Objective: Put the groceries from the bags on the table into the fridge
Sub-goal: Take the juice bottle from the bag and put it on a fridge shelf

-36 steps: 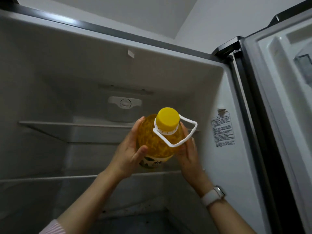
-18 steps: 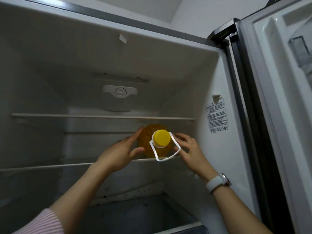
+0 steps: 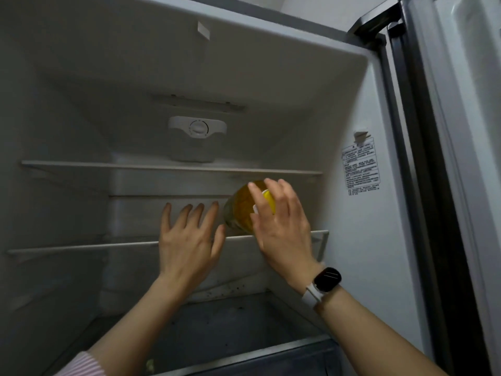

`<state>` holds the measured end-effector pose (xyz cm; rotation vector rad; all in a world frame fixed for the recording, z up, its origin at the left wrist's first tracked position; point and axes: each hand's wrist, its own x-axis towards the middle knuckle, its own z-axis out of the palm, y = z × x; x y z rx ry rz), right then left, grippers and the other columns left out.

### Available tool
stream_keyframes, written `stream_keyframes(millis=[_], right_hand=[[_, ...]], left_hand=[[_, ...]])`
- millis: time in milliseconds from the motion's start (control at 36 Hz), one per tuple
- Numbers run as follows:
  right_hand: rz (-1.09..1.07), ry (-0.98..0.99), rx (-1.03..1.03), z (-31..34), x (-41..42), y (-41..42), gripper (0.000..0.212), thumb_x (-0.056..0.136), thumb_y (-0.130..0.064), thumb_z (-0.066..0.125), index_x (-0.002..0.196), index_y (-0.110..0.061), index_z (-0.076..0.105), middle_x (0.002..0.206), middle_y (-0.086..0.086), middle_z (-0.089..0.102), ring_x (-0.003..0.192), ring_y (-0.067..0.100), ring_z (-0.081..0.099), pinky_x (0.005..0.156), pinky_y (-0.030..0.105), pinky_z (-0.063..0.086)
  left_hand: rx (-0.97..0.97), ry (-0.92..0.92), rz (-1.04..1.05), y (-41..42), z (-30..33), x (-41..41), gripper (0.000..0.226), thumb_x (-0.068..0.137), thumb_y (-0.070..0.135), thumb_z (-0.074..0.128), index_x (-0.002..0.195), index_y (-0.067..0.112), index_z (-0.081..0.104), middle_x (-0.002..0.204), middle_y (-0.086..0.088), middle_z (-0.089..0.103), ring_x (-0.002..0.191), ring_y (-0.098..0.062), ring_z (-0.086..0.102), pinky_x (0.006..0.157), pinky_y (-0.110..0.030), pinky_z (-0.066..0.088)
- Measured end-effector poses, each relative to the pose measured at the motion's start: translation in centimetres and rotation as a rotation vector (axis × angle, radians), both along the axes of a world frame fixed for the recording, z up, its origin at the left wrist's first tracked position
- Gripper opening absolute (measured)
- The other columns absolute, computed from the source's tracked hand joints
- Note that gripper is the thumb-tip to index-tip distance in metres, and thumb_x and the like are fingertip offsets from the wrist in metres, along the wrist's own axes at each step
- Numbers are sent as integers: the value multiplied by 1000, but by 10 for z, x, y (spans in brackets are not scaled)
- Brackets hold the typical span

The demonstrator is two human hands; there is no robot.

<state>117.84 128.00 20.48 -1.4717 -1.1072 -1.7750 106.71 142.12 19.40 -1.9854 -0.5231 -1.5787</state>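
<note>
A bottle of yellow oil (image 3: 240, 210) with a yellow cap stands on the fridge's middle shelf (image 3: 81, 246), near the right wall. My left hand (image 3: 187, 240) is just left of the bottle with its fingers spread, holding nothing; its thumb is close to the bottle's side. My right hand (image 3: 282, 229) is in front of the bottle's cap and handle, hiding most of them. Its fingers are stretched out and apart, lying flat against the cap rather than wrapped around it.
The upper shelf (image 3: 135, 166) is bare, with a thermostat dial (image 3: 198, 128) on the back wall above it. The rest of the middle shelf holds nothing. The fridge door (image 3: 461, 131) stands open at the right. A label sticker (image 3: 360, 166) is on the right inner wall.
The bottle went from held in the air by both hands down onto the middle shelf and further in. Both hands have let go and opened; the left moved off to the left.
</note>
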Motion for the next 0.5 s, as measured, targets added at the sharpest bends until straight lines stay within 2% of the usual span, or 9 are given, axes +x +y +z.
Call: stream_keyframes(millis=[83,194,389,444,500], right_hand=[[-48,136,63,-3,13,5,42,93,-25,44,133,-13,37,131,13,32,116,33,39,93,42,46],[-82,427,48,0,27,0,44,92,-24,49,131,-6,40,133,23,38,111,41,45,85,50,48],[-131,736,-6,13,35,0,47,97,-31,33,140,-12,28,146,22,22,122,41,36,98,46,33],[-110,804,-68,10,36,-5,54,97,-37,31,146,-18,18,153,20,6,132,41,25,106,47,26],[-102,784,-161,3,37,-7,58,97,-44,27,148,-24,9,155,17,-8,140,39,11,113,47,15]], left_hand=[[4,-34,9,0,-4,-1,43,90,39,41,116,13,63,112,-11,67,106,-29,61,106,-54,27],[-7,-59,0,-3,-9,0,40,90,37,42,108,13,68,111,-9,69,104,-26,63,104,-53,29],[4,-122,-44,-2,-15,4,38,90,36,41,105,14,68,111,-7,69,107,-25,61,102,-51,29],[2,-123,-67,-5,-18,4,38,90,36,41,106,14,68,112,-7,68,109,-26,60,101,-50,29],[-7,-123,-65,-3,-19,5,40,90,37,40,108,13,67,115,-9,67,112,-28,58,101,-50,27]])
